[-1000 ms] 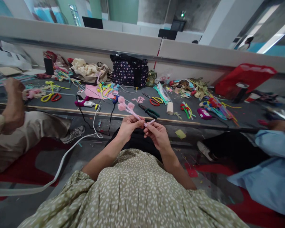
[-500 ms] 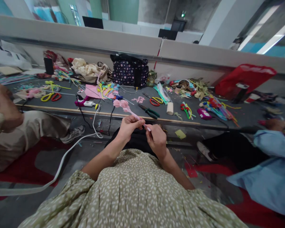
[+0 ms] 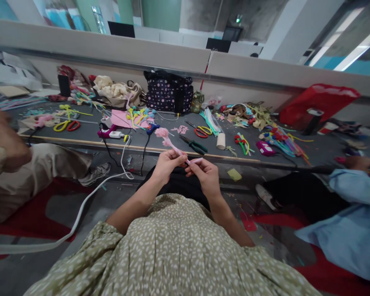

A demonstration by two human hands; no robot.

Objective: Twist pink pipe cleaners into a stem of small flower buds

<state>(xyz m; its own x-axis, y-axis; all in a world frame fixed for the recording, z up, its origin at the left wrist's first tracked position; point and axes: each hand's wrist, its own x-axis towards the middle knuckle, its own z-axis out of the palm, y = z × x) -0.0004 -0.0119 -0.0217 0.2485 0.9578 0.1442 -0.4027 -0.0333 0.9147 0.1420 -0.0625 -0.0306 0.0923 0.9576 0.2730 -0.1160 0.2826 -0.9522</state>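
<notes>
A pale pink craft flower with fuzzy petals on a pink stem is held over the table's front edge, its head pointing up and to the left. My left hand pinches the lower stem between thumb and fingers. Close beside it, my right hand is closed on a narrow pink strip at the stem's lower end. The strip's free end sticks out past my right thumb. Whether it is tape or a pipe cleaner I cannot tell.
Dark-handled pliers, scissors and a beige cylinder lie on the table. A purple glue gun, a spotted bag and a white cable are to the left. Seated people flank me on both sides.
The flower head has turned and shifted slightly right. My right hand has rolled and opened out a little, and the pink strip's end now shows above its fingers.
</notes>
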